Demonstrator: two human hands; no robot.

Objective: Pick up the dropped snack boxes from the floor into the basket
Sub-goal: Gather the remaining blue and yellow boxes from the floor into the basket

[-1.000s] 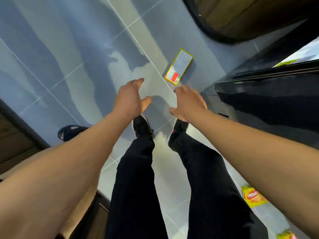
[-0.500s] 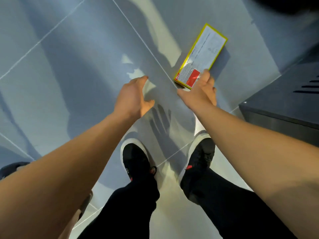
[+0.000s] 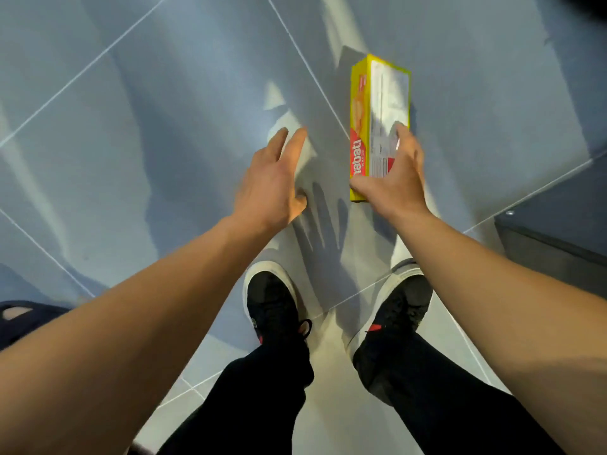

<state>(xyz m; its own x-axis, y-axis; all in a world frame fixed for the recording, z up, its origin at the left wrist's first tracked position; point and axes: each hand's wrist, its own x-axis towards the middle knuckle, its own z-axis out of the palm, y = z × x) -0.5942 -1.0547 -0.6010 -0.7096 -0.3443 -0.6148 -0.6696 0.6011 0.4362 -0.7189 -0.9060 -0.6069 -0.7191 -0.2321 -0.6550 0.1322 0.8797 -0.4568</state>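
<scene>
The person is bending over the tiled floor (image 3: 138, 133) and is in the middle of picking up one dropped snack box (image 3: 381, 126), a long yellow carton with a red panel at its near end. The right hand (image 3: 392, 178) is gripping the near end of the snack box, thumb on the printed yellow side and fingers curled over the pale label face, so the carton is standing on its narrow edge rather than lying flat. Whether its far end is touching the tiles cannot be told. The left hand (image 3: 276, 175) is hovering just left of the snack box, fingers loosely spread and holding nothing, its shadow falling on the floor below. The two black shoes (image 3: 272, 310) are planted nearer the person than the snack box, and a dark cabinet corner (image 3: 555, 231) is sitting well to its right.

The basket is not showing anywhere in view, so the next move is likely calling for lifting the carton clear, straightening up and turning to find the basket; the one-ended grip on a long carton could let it swing or slip, and the free left hand could steady it.

Compared with half a second earlier, the snack box is no longer lying flat and slanted on the tiles with only fingertips reaching it: it is now turned up on edge inside the right hand's grasp, while the left hand is staying empty beside it
</scene>
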